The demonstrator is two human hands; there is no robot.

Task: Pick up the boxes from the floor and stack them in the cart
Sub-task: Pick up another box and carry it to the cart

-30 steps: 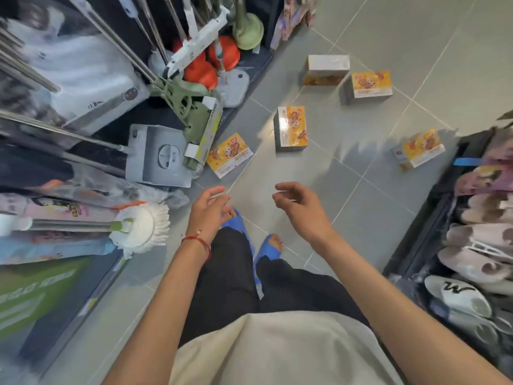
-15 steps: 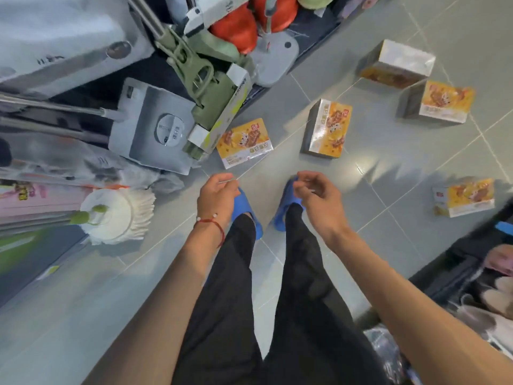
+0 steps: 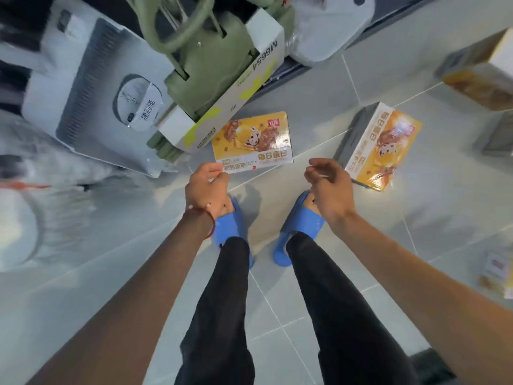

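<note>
A flat yellow snack box lies on the grey floor tiles just ahead of my feet. My left hand hovers at its near left corner, fingers loosely curled, holding nothing. My right hand hangs to the right of that box, fingers loosely curled and empty, close to a second yellow box that stands on its side. A third box lies at the far right, and a blurred fourth sits at the right edge. No cart is in view.
A green mop set in a white carton and a grey mop bucket crowd the floor just left of the near box. A white mop head lies at the left. My blue slippers stand on the tiles.
I have bent much lower, so the boxes look far larger and closer. Both hands have dropped toward the floor and now hover beside the nearest box.
</note>
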